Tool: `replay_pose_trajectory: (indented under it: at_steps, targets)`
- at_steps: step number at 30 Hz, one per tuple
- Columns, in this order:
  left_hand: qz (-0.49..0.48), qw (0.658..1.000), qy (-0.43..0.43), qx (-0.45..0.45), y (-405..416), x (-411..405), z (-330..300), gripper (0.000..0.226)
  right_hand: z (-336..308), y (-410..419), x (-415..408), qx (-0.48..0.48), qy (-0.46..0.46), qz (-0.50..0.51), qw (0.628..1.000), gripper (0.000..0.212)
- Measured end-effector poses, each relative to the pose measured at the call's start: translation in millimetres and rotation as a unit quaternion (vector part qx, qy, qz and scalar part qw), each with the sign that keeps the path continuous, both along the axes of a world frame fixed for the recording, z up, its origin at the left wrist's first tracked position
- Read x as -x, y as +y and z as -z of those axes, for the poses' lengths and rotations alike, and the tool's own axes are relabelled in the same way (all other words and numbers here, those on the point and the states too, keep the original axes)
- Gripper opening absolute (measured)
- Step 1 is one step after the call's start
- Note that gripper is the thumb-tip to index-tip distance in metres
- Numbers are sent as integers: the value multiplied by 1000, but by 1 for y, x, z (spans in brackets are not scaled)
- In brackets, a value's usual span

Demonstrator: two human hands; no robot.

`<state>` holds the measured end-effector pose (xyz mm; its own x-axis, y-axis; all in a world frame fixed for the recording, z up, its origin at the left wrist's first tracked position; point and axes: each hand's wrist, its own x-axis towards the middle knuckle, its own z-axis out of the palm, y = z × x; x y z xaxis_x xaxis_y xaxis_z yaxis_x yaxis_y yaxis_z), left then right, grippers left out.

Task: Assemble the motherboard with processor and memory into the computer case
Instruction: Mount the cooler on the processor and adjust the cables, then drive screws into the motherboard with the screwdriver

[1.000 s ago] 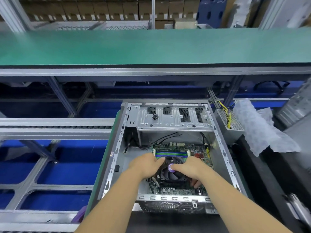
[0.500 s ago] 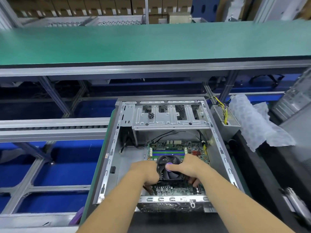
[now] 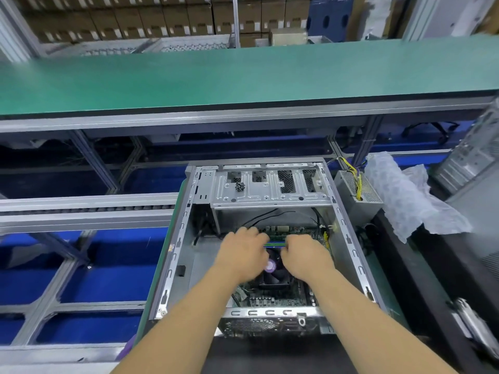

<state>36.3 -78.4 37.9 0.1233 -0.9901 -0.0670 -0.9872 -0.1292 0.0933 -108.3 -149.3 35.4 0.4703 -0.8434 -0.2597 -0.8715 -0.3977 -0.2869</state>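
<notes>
1. Inside the computer case [image 3: 172,255], both hands cover the motherboard [image 3: 272,296]; the memory sticks [image 3: 275,242] barely show.
2. Left hand [image 3: 241,255] and right hand [image 3: 306,259] are blurred, their curled fingers reaching the board's far edge; grip unclear.
3. Bare case floor lies left of the board.

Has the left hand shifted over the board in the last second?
Yes. The left hand has moved from beside the cooler fan toward the memory slots.
</notes>
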Motion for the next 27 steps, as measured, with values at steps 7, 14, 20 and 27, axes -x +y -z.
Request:
replay_pose_trajectory:
  at_steps: [7,14,20,27]
  targets:
    - [6,993,11,-117,-3,15,0,31,-8,7,6,7,3,-75,997,26]
    - [-49,995,-70,-46,7,23,-11,32,-26,25,0,108,-40,-154,981,29]
    - [-103,985,-94,103,52,6,-41,15,-54,84,-25,134,-118,-126,976,21]
    - [-293,921,1,258,186,-54,-33,18,-47,203,-103,203,-262,-201,922,38]
